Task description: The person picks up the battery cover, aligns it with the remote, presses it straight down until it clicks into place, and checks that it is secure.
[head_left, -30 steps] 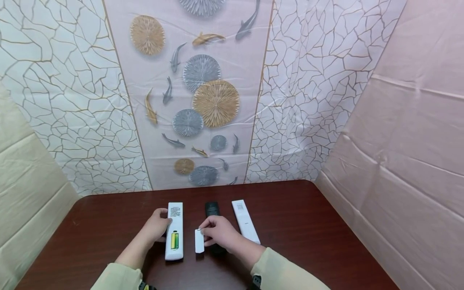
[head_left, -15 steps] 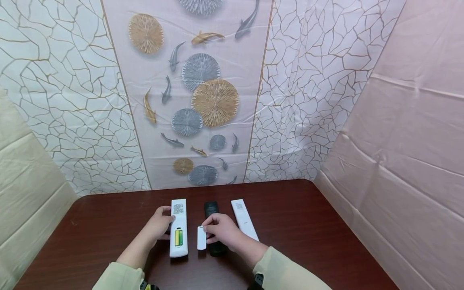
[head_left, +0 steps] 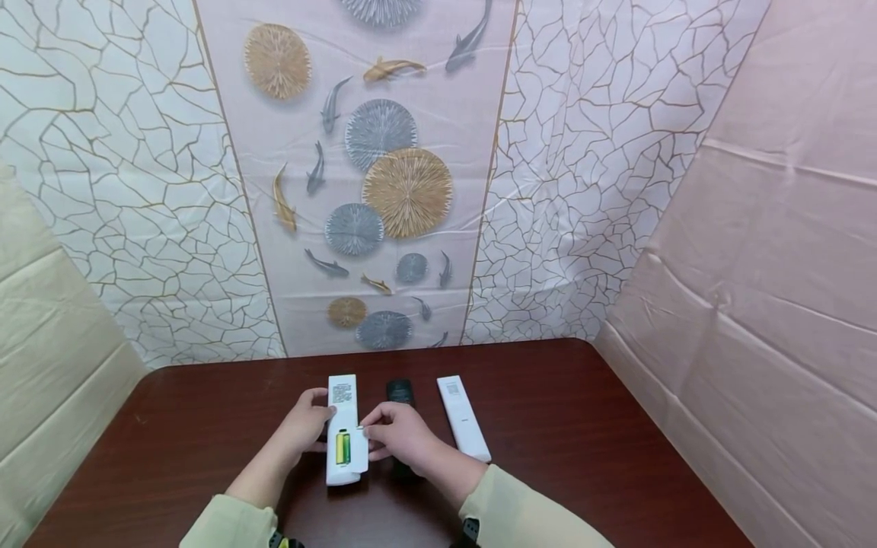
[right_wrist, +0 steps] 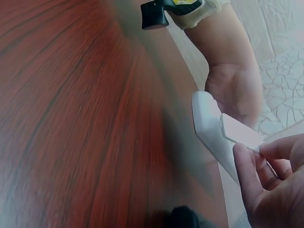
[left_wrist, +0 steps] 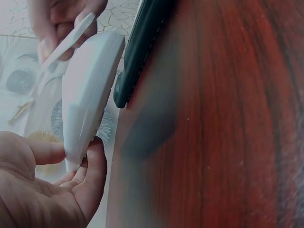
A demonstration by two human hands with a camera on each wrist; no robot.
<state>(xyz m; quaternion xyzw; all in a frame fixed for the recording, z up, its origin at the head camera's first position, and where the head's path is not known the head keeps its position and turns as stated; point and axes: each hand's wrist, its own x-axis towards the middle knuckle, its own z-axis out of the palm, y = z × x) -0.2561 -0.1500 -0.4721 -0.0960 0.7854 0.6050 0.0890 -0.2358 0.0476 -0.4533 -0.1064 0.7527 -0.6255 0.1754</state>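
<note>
My left hand [head_left: 304, 422] grips a white remote control [head_left: 341, 415] by its left edge, thumb on top and fingers curled beneath. The remote is back side up, and its uncovered compartment shows a yellow and a green battery [head_left: 343, 447]. Between right thumb and fingers, my right hand [head_left: 406, 435] pinches a small white battery cover [head_left: 359, 450]. That cover overlaps the remote's right edge beside the batteries. In the right wrist view the cover [right_wrist: 240, 131] lies close over the remote [right_wrist: 205, 114]; whether they touch I cannot tell. The left wrist view shows the remote [left_wrist: 90, 85] held above the tabletop.
A black remote control [head_left: 400, 391] lies partly hidden behind my right hand. Farther right a second white remote [head_left: 464, 420] rests slanted on the dark red wooden table [head_left: 562, 426]. Patterned cloth [head_left: 384, 304] hangs at the table's back edge.
The left hand has carried the white remote a little rightward. My right hand has brought the battery cover leftward, from apart from the remote to overlapping its right edge.
</note>
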